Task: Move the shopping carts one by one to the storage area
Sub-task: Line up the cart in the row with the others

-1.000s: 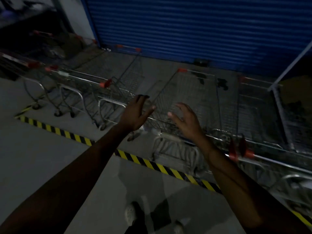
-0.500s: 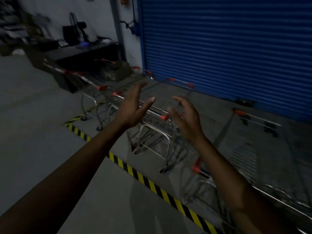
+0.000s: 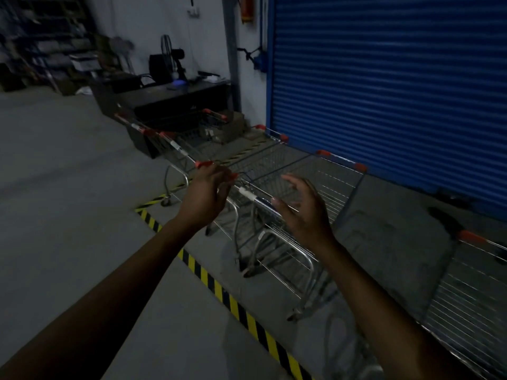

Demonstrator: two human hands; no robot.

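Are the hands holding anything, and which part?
Nothing yet. The left hand and right hand hover open by the cart handle, not gripping it.

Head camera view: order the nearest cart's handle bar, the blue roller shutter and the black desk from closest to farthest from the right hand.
1. The handle bar, just left of the right hand, beside its thumb.
2. The blue roller shutter, ahead and to the right, beyond the cart basket.
3. The black desk, far left by the wall.
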